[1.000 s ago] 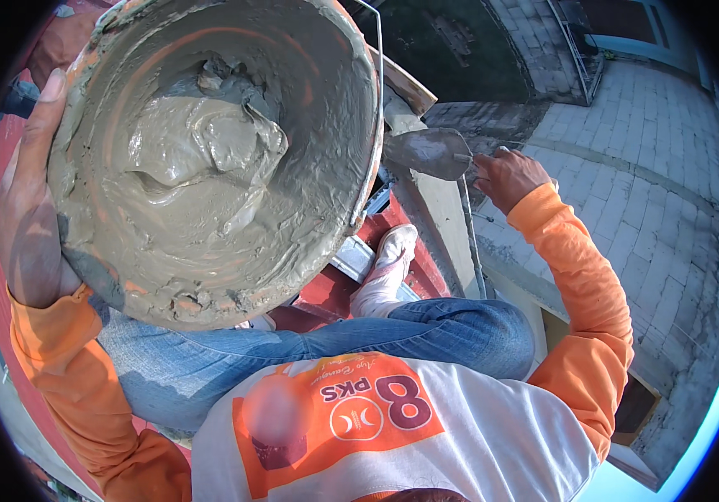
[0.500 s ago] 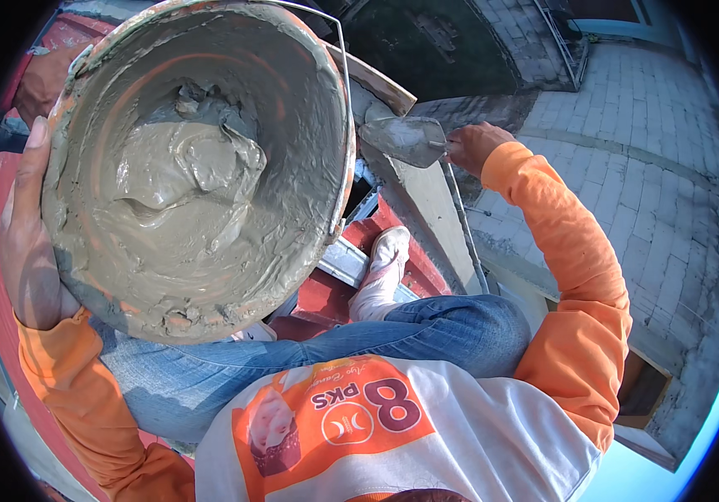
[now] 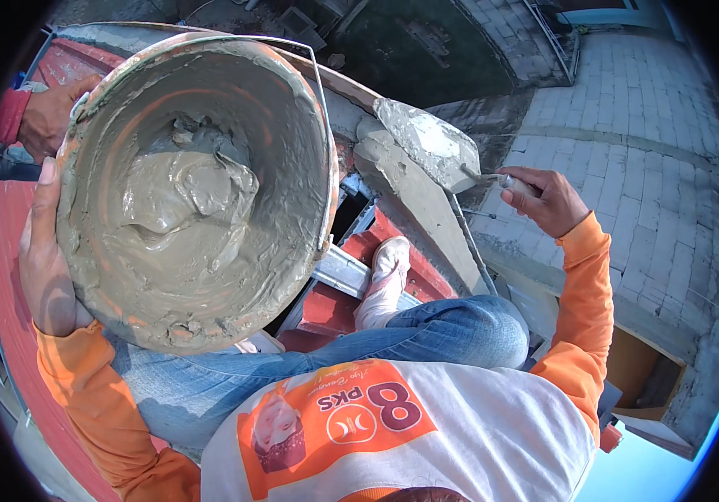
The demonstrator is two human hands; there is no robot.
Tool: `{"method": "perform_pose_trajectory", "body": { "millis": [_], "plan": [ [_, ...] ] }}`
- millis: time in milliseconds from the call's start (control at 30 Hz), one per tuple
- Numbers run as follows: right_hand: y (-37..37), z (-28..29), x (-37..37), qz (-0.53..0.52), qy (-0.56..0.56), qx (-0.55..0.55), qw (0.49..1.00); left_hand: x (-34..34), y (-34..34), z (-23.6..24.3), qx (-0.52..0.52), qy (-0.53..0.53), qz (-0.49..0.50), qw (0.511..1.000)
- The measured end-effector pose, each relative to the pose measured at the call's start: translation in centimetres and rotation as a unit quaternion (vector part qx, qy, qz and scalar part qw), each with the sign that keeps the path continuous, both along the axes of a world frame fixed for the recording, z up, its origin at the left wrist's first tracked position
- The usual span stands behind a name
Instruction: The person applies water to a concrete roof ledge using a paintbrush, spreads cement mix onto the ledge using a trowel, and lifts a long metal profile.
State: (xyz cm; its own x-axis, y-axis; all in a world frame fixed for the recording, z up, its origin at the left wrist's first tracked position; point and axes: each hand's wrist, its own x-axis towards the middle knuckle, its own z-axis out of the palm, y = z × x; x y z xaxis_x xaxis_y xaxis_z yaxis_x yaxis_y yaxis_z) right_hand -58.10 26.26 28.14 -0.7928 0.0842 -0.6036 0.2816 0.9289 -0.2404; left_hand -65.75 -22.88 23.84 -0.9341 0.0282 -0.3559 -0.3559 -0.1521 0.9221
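Grey wet mortar fills bucket [image 3: 200,192], left hand [image 3: 46,268] gripping rim; right hand [image 3: 548,201] closed on trowel [image 3: 431,142].

Outdoors in daylight, high up: a red tiled roof [image 3: 16,276] at left, grey block paving [image 3: 652,167] far below at right.

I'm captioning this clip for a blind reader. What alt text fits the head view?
Seen from above, a person's left hand grips the rim of a bucket of wet grey mortar, while the right hand holds a mortar-coated trowel over a wall edge. Another person's hand shows behind the bucket; paving lies far below.
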Motion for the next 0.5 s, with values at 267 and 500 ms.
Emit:
{"method": "perform_pose_trajectory", "body": {
  "millis": [267, 500],
  "plan": [
    [-10.7, 5.0, -7.6, 0.374, 0.168, -0.144, 0.901, 0.1, 1.7, 0.8, 0.095, -0.031, -0.015, 0.995],
    [-21.6, 2.3, -13.0, 0.366, 0.094, 0.031, 0.925, -0.3, 1.0, -1.0, 0.138, -0.006, -0.088, 0.986]
  ]
}}
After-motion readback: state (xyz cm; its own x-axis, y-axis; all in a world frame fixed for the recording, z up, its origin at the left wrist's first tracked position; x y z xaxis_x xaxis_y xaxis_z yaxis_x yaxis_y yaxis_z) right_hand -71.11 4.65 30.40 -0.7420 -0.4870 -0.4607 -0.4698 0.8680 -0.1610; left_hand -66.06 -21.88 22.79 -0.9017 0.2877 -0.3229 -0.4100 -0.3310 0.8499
